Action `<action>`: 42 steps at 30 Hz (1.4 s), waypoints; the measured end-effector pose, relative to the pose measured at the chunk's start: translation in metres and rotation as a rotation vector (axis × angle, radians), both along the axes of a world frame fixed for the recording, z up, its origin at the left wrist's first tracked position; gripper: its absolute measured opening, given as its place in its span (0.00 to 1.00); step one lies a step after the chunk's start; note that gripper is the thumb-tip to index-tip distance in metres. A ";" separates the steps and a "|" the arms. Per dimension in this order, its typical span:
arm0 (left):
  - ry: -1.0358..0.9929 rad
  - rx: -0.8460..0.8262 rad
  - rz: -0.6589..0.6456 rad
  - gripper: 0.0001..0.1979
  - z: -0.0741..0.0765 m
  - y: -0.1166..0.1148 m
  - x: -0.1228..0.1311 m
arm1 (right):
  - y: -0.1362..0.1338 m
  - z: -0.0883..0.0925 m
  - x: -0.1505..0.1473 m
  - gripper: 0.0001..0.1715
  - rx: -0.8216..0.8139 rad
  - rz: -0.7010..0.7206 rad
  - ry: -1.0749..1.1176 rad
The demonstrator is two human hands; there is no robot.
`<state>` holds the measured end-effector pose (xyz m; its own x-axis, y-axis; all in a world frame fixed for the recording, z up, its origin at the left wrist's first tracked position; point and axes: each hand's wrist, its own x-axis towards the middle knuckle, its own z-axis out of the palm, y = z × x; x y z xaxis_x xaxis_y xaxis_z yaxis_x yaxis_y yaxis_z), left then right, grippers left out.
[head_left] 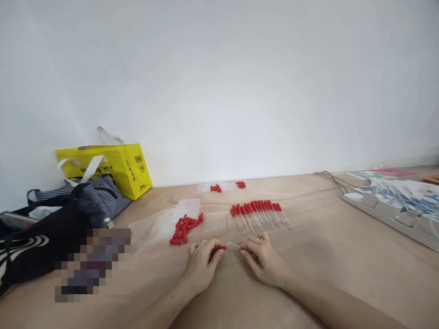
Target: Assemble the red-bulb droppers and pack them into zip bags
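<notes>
My left hand (202,261) rests on the wooden table (308,274) and pinches a red rubber bulb (219,249). My right hand (262,257) pinches a thin clear glass tube (234,246) whose tip points at the bulb. Just beyond the hands lie a loose heap of red bulbs (184,227), a row of bare clear tubes (214,223) and a row of finished droppers with red tops (260,214).
Clear plastic bags (161,224) lie left of the heap. More red bulbs on plastic (226,186) sit by the wall. A yellow bag (116,169) and dark striped bags (68,205) crowd the left. A white power strip (387,212) and papers lie at right.
</notes>
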<state>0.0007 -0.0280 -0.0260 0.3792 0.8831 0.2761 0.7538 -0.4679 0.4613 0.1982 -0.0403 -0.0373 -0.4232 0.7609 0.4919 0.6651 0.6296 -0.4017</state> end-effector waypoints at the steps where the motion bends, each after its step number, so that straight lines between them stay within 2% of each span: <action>1: -0.007 -0.009 0.002 0.09 0.000 0.000 0.000 | -0.001 0.000 0.000 0.11 -0.003 0.009 0.004; 11: -0.090 -0.015 0.006 0.08 -0.003 0.000 -0.001 | -0.006 0.001 -0.004 0.12 0.044 0.061 -0.013; 18: -0.092 -0.012 -0.020 0.10 0.001 -0.002 0.000 | -0.004 -0.001 -0.004 0.12 0.056 0.096 -0.056; 28: 0.056 0.192 -0.113 0.08 -0.001 -0.010 0.001 | 0.004 0.005 0.009 0.14 0.159 0.081 -0.301; 42: 0.113 0.289 -0.212 0.07 0.005 -0.016 0.001 | -0.004 0.004 -0.002 0.12 0.089 0.093 -0.159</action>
